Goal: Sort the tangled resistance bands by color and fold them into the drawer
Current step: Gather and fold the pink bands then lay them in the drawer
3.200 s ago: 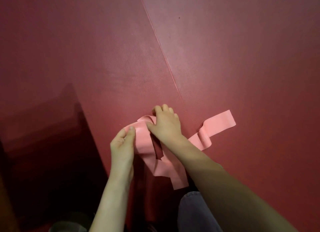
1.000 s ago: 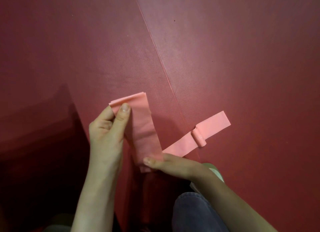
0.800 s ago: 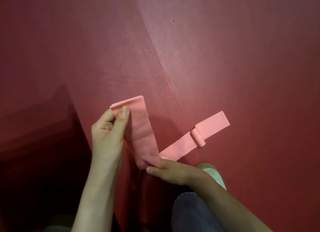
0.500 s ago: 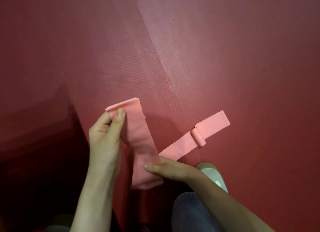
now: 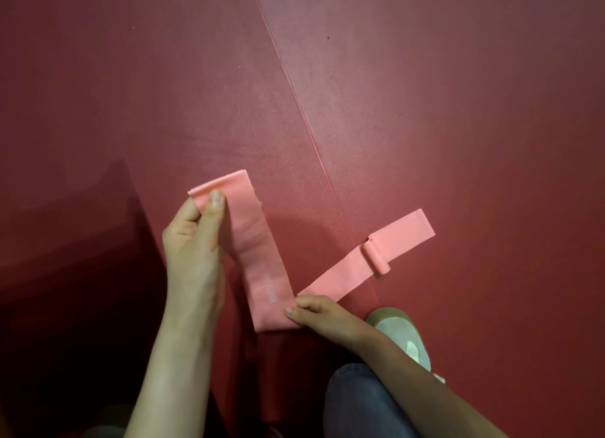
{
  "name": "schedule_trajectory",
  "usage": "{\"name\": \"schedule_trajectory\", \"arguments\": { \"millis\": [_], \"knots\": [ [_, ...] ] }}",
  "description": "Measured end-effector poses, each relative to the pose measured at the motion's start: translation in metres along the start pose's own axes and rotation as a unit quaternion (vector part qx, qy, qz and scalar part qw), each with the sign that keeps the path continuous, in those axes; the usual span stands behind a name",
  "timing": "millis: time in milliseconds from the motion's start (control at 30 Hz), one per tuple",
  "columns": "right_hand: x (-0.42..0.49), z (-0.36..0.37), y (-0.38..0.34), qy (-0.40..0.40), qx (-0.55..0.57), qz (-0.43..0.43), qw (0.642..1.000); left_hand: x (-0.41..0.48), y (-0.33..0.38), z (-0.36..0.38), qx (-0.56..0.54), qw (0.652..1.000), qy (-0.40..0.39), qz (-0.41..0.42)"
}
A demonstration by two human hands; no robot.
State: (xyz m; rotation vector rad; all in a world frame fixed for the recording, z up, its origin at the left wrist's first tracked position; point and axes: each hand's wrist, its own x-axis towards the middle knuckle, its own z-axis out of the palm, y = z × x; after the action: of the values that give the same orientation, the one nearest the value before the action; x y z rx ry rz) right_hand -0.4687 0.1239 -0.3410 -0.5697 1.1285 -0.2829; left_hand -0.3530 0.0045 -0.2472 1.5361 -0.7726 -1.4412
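Note:
I hold one pink resistance band (image 5: 258, 254) over a dark red mat. Its folded, layered part runs from upper left down to lower centre. My left hand (image 5: 193, 241) pinches the far end of that fold between thumb and fingers. My right hand (image 5: 320, 318) pinches the near end at the bend. From there the loose tail (image 5: 370, 257) lies flat on the mat toward the upper right, with a small curled kink in it. No drawer and no band of another colour shows in the head view.
The red mat (image 5: 425, 110) has a seam running diagonally from top centre down to my shoe. My grey-green shoe (image 5: 401, 334) and jeans-clad knee (image 5: 357, 401) are at the lower right. A dark shadowed area fills the lower left.
Since three seconds ago the tangle became a flat layered fold held at both ends. In the last second my right hand brought another layer down and now pinches the near bend.

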Motion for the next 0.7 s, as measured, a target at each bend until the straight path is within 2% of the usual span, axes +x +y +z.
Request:
{"name": "schedule_trajectory", "arguments": {
  "millis": [167,300,400,533,700],
  "knots": [
    [0.004,0.009,0.007,0.032,-0.002,-0.056,0.998,0.0,0.003,0.001,-0.013,1.0,0.008,0.018],
    [0.009,0.022,0.015,0.084,-0.056,-0.083,0.991,0.001,0.0,0.001,-0.018,1.0,0.014,0.016],
    [0.008,0.03,0.014,0.1,-0.103,-0.071,0.987,0.004,-0.011,-0.001,0.0,1.0,0.017,0.008],
    [0.005,0.028,0.017,0.111,-0.266,0.001,0.958,0.01,-0.04,-0.006,0.033,0.999,0.036,-0.022],
    [-0.006,0.032,0.013,0.133,-0.309,0.014,0.941,0.012,-0.065,-0.003,0.104,0.993,0.035,-0.036]
  ]
}}
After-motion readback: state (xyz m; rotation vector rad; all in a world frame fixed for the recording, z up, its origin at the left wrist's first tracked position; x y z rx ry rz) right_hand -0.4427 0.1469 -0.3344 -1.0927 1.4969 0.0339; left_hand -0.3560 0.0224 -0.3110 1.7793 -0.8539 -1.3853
